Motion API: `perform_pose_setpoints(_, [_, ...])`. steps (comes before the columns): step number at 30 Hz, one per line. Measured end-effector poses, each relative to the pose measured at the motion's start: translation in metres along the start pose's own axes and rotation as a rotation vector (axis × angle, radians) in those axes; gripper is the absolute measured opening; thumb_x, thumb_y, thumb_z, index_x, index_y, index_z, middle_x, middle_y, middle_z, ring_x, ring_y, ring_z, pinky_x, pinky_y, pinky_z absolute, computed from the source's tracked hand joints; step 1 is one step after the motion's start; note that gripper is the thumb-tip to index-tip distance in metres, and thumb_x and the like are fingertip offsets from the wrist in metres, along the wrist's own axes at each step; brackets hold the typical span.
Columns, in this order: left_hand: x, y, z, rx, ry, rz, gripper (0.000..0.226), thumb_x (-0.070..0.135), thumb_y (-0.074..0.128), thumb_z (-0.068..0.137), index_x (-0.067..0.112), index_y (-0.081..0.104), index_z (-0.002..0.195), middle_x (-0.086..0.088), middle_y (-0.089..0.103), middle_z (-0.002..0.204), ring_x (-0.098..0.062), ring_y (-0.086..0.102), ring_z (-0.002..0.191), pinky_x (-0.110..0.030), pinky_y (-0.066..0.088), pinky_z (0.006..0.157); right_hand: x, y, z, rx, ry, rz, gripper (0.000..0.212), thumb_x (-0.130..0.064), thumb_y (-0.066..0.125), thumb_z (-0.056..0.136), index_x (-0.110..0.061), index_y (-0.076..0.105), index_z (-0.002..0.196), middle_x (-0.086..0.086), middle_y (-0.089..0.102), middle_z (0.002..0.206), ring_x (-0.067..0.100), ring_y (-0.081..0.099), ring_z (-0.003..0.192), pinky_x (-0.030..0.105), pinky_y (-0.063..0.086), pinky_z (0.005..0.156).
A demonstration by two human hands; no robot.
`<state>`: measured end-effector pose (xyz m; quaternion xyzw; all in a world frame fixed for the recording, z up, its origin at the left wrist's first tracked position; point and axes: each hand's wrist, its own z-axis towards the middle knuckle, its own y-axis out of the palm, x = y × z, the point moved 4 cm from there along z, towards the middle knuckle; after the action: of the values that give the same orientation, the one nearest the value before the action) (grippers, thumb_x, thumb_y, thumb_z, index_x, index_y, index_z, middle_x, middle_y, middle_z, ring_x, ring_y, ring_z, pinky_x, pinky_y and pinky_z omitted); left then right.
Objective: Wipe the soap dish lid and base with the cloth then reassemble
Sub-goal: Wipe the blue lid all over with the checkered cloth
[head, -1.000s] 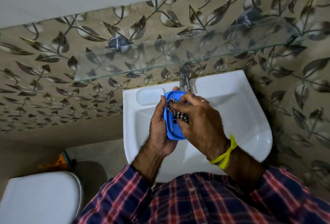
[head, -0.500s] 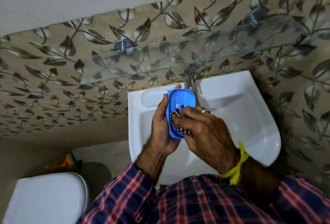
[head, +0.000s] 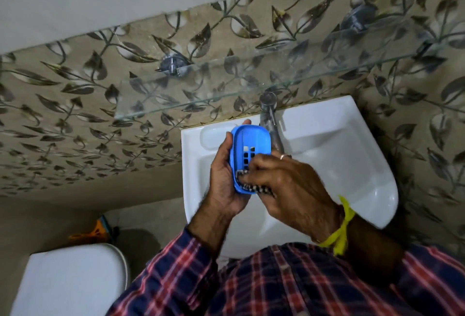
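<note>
Looking down at the white sink (head: 352, 154), I take it as my landmark for everything else. Over its left half, above the basin, my left hand (head: 224, 179) cups a blue soap dish piece (head: 250, 144) from the side, thumb along its left edge and one fingertip showing past its far end, so that hand is wrapped firmly around it. The piece is tilted up on edge with its hollow side facing me, and I can see a grid of small drain slots in its floor, which makes me read it as the base, though I cannot be sure.

My right hand (head: 284, 185), over the middle of the sink, is bunched on a black-and-white checked cloth (head: 254, 187), pressing it into the near end of the blue piece. Only a little of the cloth shows under the fingers. A ring sits on one finger and a yellow thread (head: 339, 235) is tied at that wrist.

At the back of the sink stands a metal tap (head: 270, 119), just beside the far end of the blue piece. Above the sink, a glass shelf (head: 226, 86) runs along the leaf-patterned wall. Left of the sink and lower down is a white toilet lid (head: 68, 280).
</note>
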<state>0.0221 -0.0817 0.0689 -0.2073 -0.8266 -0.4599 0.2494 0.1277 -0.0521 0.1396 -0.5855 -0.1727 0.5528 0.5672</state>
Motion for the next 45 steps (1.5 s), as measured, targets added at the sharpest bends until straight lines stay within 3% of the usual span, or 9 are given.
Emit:
perform_pose_setpoints(4, [-0.003,0.003,0.000,0.002,0.003,0.021,0.053,0.061,0.044,0.095,0.025,0.072,0.122,-0.010,0.073,0.106,-0.023,0.069,0.094,-0.036,0.054,0.089,0.005,-0.004,0.001,0.022,0.079,0.037,0.040,-0.009,0.065,0.068,-0.030,0.075,0.100,-0.009,0.064,0.097,0.026,0.060,0.086,0.037,0.056,0.062])
perform_pose_setpoints(10, [0.003,0.004,0.001,-0.025,0.028,0.023,0.068,0.072,0.044,0.089,0.029,0.057,0.140,-0.016,0.055,0.127,-0.026,0.060,0.099,-0.039,0.050,0.087,0.005,-0.012,-0.005,0.021,0.076,-0.087,0.037,-0.002,0.074,0.065,-0.028,0.077,0.090,-0.007,0.065,0.089,0.024,0.057,0.079,0.026,0.045,0.055])
perform_pose_setpoints(15, [0.008,0.002,-0.001,-0.015,0.021,-0.005,0.066,0.071,0.049,0.088,0.020,0.069,0.125,-0.016,0.059,0.118,-0.028,0.059,0.101,-0.042,0.047,0.089,0.001,-0.008,-0.003,-0.033,-0.035,-0.121,0.034,-0.005,0.063,0.076,-0.030,0.077,0.094,-0.008,0.064,0.091,0.026,0.055,0.084,0.031,0.046,0.054])
perform_pose_setpoints(19, [0.000,0.005,-0.005,0.001,0.039,0.004,0.055,0.066,0.041,0.095,0.027,0.075,0.113,-0.008,0.071,0.106,-0.024,0.067,0.093,-0.041,0.052,0.085,0.010,-0.014,0.005,0.043,0.075,-0.132,0.036,-0.013,0.047,0.075,-0.026,0.078,0.091,-0.005,0.066,0.090,0.027,0.055,0.077,0.030,0.045,0.055])
perform_pose_setpoints(23, [0.009,0.004,-0.010,-0.047,0.036,-0.024,0.057,0.069,0.043,0.091,0.026,0.077,0.108,-0.012,0.064,0.108,-0.024,0.062,0.093,-0.039,0.049,0.083,-0.003,-0.005,-0.002,0.002,0.019,-0.137,0.033,-0.004,0.067,0.071,-0.028,0.077,0.091,-0.008,0.065,0.091,0.026,0.056,0.083,0.030,0.047,0.055])
perform_pose_setpoints(27, [0.007,0.004,-0.009,-0.019,0.072,-0.029,0.059,0.064,0.044,0.093,0.023,0.068,0.126,-0.011,0.068,0.110,-0.026,0.066,0.096,-0.041,0.054,0.085,0.006,-0.010,0.008,0.139,0.166,-0.107,0.031,-0.004,0.069,0.068,-0.026,0.077,0.089,-0.006,0.066,0.090,0.026,0.056,0.077,0.026,0.043,0.059])
perform_pose_setpoints(32, [0.016,0.002,-0.013,-0.007,0.048,-0.023,0.067,0.069,0.039,0.093,0.017,0.080,0.099,-0.012,0.070,0.101,-0.025,0.066,0.089,-0.039,0.052,0.084,-0.006,-0.005,0.002,0.105,0.018,-0.177,0.029,-0.005,0.070,0.070,-0.025,0.077,0.090,-0.005,0.067,0.090,0.026,0.058,0.079,0.030,0.049,0.057])
perform_pose_setpoints(35, [0.012,0.008,-0.013,0.014,0.058,-0.038,0.064,0.065,0.039,0.096,0.015,0.079,0.102,-0.012,0.074,0.100,-0.024,0.071,0.088,-0.039,0.058,0.080,0.004,-0.010,0.018,0.206,0.172,-0.169,0.028,-0.009,0.072,0.068,-0.023,0.076,0.092,-0.003,0.067,0.094,0.028,0.055,0.079,0.032,0.044,0.061])
perform_pose_setpoints(45, [0.022,0.012,-0.017,0.001,0.098,-0.001,0.058,0.059,0.039,0.100,0.014,0.066,0.124,-0.013,0.070,0.108,-0.025,0.068,0.096,-0.037,0.058,0.082,-0.003,-0.005,0.016,0.301,0.154,-0.206,0.036,-0.008,0.066,0.071,-0.021,0.076,0.103,-0.002,0.068,0.099,0.028,0.055,0.082,0.029,0.038,0.064])
